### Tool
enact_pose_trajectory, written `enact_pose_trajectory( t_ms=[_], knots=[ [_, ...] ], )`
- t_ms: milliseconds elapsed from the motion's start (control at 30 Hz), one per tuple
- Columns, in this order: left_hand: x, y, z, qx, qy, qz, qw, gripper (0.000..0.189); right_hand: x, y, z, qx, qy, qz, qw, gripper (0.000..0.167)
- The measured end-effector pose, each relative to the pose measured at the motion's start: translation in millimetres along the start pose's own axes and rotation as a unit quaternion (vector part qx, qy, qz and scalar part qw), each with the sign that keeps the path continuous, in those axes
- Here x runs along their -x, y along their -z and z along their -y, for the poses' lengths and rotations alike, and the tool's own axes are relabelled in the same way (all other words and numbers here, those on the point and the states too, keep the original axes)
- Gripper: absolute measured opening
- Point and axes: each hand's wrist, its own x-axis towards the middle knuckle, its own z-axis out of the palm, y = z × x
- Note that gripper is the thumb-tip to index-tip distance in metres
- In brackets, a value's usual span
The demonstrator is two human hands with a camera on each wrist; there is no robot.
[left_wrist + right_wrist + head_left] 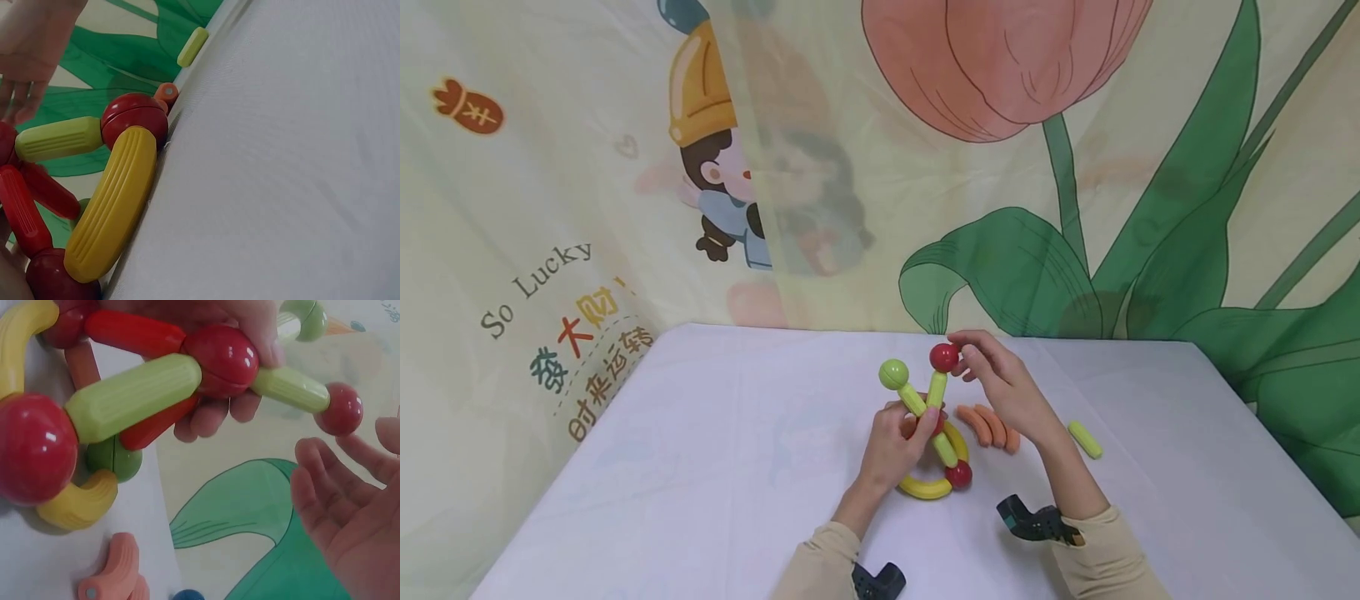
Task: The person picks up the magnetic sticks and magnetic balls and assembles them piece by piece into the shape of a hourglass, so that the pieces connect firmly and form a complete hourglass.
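My left hand (891, 450) grips a magnetic rod-and-ball model near its middle red ball (220, 361), with the thumb against that joint. Curved yellow rods (925, 488) and a lower red ball (958, 475) form its base, close to the table. Red rods (25, 209) and light green rods (134, 397) link the balls. Two light green rods rise above the hand, one tipped with a light green ball (893, 374), the other with a red ball (943, 357). Beside that red ball is my right hand (1007, 396), fingers loosely bent, a fingertip right at the ball's surface.
Several orange curved rods (988, 427) lie on the white table (700, 467) behind the model. A loose light green rod (1085, 439) is farther right. Part of a blue ball (189, 595) shows in the right wrist view. A printed curtain (820, 167) hangs behind the table.
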Motion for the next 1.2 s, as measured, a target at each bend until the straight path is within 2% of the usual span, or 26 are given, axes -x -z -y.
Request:
enact_pose_trajectory(
  t_ms=[200, 433, 667, 833, 1100, 1200],
  knots=[
    [0.4, 1.1, -1.8, 0.009, 0.017, 0.013, 0.9997, 0.028, 0.7, 3, -7, 0.034, -0.051, 0.011, 0.9981, 0.028],
    [3.5, 11.8, -37.1, 0.028, 0.039, 0.017, 0.9987, 0.021, 1.7, 3, -17, 0.079, -0.1, 0.031, 0.9914, 0.029],
    [4.1, 13.2, -37.6, 0.023, 0.036, 0.019, 0.9989, 0.022, 4.5, 4, -27, 0.129, -0.146, 0.092, 0.9765, 0.03],
    [3.0, 12.6, -37.0, 0.03, 0.029, 0.008, 0.9991, 0.019, 3.3, 0, -33, 0.161, -0.16, 0.139, 0.964, 0.029],
    [2.5, 11.8, -34.8, 0.037, 0.027, 0.015, 0.9989, 0.019, 5.0, -6, -40, 0.211, -0.206, 0.161, 0.9418, 0.031],
    [2.7, 11.9, -35.4, 0.036, 0.028, 0.016, 0.9988, 0.019, 6.0, -7, -43, 0.224, -0.213, 0.166, 0.9364, 0.032]
  ],
)
